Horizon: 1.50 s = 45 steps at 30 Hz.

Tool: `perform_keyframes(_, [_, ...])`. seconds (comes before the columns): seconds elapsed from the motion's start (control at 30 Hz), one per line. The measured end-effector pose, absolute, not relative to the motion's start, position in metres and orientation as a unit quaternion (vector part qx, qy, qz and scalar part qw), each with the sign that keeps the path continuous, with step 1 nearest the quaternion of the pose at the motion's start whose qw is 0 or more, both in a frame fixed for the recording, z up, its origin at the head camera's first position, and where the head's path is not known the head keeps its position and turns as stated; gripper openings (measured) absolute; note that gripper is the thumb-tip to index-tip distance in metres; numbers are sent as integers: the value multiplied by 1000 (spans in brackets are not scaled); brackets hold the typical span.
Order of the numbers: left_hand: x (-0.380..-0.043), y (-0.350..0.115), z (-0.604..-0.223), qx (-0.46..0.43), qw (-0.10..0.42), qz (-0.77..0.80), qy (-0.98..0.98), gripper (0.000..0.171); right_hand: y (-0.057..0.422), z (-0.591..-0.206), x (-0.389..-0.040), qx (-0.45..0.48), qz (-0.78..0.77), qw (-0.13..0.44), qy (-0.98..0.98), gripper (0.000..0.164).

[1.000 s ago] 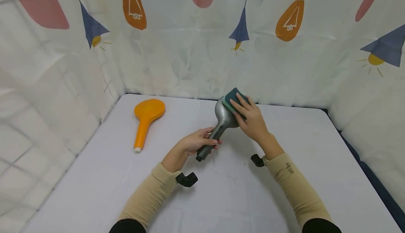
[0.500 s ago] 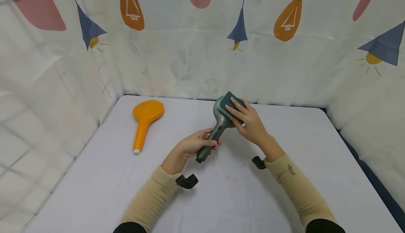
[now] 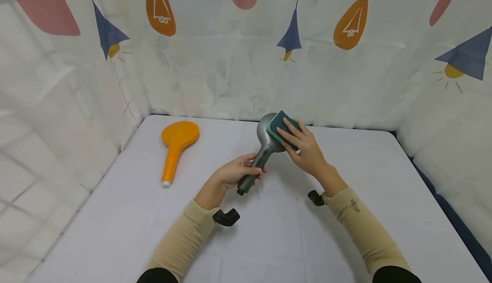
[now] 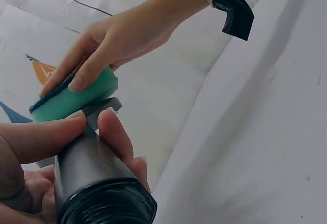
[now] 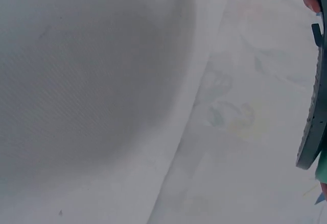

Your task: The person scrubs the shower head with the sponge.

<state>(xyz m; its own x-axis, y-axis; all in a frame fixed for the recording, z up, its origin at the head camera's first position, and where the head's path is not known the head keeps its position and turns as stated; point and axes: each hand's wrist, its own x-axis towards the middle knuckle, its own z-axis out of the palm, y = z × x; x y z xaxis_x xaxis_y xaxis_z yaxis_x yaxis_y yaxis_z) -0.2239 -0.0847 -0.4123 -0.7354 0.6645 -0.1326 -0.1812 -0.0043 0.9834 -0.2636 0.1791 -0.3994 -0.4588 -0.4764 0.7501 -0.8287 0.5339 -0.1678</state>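
A grey shower head [image 3: 264, 135] is held up over the table, tilted with its round end away from me. My left hand [image 3: 235, 172] grips its handle [image 4: 92, 165], thumb on one side and fingers round the other. With my right hand [image 3: 308, 151] I hold a green sponge [image 4: 76, 100] with a dark scouring layer, pressed on the back of the round end. Its pale green side faces the shower head, and my fingers lie across the dark side. In the right wrist view only the edge of the shower head [image 5: 312, 127] shows at the right.
An orange shower head [image 3: 178, 140] with a white threaded end lies at the left of the white-covered table [image 3: 269, 240]. Behind the table hangs a pale curtain [image 3: 230, 73] printed with lamps and bulbs.
The sponge has slid left over the round end, then slightly back right. The grey shower head has shifted a little left and up. Both hands keep their holds.
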Motion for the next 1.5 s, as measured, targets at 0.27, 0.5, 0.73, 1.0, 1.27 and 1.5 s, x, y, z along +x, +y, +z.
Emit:
perform_keyframes(0.27, [-225,-86,-410,189,307,690,628,56,184,-399,-267,320,323,336,-825,47])
perform_keyframes(0.5, [-224,-87,-408,187,311,691,625,54,173,-404,-259,375,289,363,-803,48])
perform_keyframes(0.73, [-224,-89,-404,191,306,697,619,52,168,-401,-258,457,237,372,-773,33])
perform_keyframes(1.0, [-221,-92,-402,186,301,705,614,53,182,-403,-266,370,304,376,-793,50])
perform_keyframes(1.27, [-222,-94,-403,168,296,718,607,53,171,-413,-258,422,281,373,-777,36])
perform_keyframes(1.5, [-223,-97,-403,149,293,730,599,51,164,-414,-264,444,296,363,-764,37])
